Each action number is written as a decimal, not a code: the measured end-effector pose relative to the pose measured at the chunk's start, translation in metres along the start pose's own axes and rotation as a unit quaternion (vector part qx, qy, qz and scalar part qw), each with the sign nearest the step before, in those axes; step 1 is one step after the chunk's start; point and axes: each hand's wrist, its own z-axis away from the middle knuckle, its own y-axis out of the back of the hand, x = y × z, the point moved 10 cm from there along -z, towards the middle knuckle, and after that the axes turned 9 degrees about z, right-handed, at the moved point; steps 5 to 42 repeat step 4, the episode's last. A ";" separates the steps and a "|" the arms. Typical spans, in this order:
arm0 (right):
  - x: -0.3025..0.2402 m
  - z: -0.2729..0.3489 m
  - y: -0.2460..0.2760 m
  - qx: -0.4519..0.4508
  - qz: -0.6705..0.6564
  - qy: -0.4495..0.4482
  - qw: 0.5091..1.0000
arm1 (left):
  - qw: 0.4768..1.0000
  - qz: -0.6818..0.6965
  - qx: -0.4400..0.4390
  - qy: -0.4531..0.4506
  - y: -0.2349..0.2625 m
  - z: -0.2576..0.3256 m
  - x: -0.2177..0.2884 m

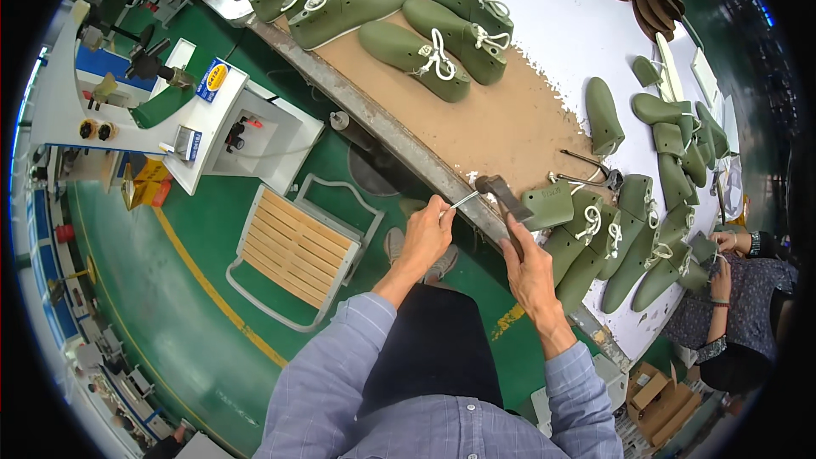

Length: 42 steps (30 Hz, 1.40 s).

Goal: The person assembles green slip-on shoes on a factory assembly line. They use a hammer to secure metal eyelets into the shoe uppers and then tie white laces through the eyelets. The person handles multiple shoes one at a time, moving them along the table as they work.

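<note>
Left hand (425, 234): raised at the near edge of the counter (544, 25); its fingers are pinched shut on a thin pale metal piece (461, 201), whose far tip points at the hammer head, probably so the tip is steadied where the blow lands.
Right hand (529, 268): fingers wrapped fully around the lower part of the hammer handle, a low grip that suits a swinging stroke.
Hammer (503, 195): dark head and handle, tilted up over the counter's metal edge strip (374, 115); head just beside the end of the metal piece; whether they touch cannot be told.
Nearest shoe last (548, 204): green, lying at the counter edge just beyond the hammer, within reach of both hands.
Other green lasts (416, 49): tied in pairs with white cord and laid in rows on the brown sheet (501, 119), apparently sorted by pair.
Pincers (595, 172): lying on the counter near the nearest last, apart from both hands.
Slatted chair (293, 246): on the green floor at the person's left.
Co-worker's hands (722, 255): at the right, on lasts of the far pile.
</note>
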 end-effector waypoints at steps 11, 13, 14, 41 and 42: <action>0.000 0.008 0.003 -0.036 0.014 -0.062 0.997 | 0.998 -0.012 0.025 -0.063 -0.001 0.004 0.004; 0.000 0.008 0.003 -0.036 0.014 -0.062 0.997 | 0.998 -0.012 0.025 -0.063 -0.001 0.004 0.004; 0.000 0.008 0.003 -0.036 0.014 -0.062 0.997 | 0.998 -0.012 0.025 -0.063 -0.001 0.004 0.004; 0.000 0.008 0.003 -0.036 0.014 -0.062 0.997 | 0.998 -0.012 0.025 -0.063 -0.001 0.004 0.004; 0.000 0.008 0.003 -0.036 0.014 -0.062 0.997 | 0.998 -0.012 0.025 -0.063 -0.001 0.004 0.004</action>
